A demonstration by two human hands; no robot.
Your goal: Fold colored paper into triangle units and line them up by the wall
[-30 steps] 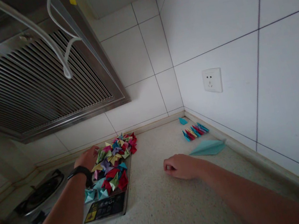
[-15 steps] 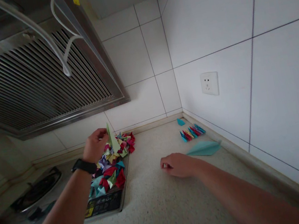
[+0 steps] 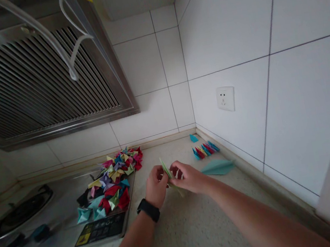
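A light green folded paper [image 3: 165, 168] is held upright between both hands above the counter. My left hand [image 3: 156, 185], with a black watch on the wrist, pinches its left side. The fingers of my right hand [image 3: 187, 177] are closed on its right side. Right of my right hand lies a larger teal folded paper [image 3: 219, 167]. Behind that, a row of small folded papers [image 3: 206, 149] in blue, red and yellow stands near the wall, with one small blue piece [image 3: 193, 138] farther back.
A heap of colourful folded papers [image 3: 112, 186] covers the right part of the steel gas stove [image 3: 61, 244] at the left. A range hood [image 3: 49, 80] with hanging white cables is above. The tiled wall at the right has a socket [image 3: 226, 99].
My left hand has moved right and down from above the heap, bringing the green paper in front of me. My right hand has taken hold of it too. The view has shifted slightly.
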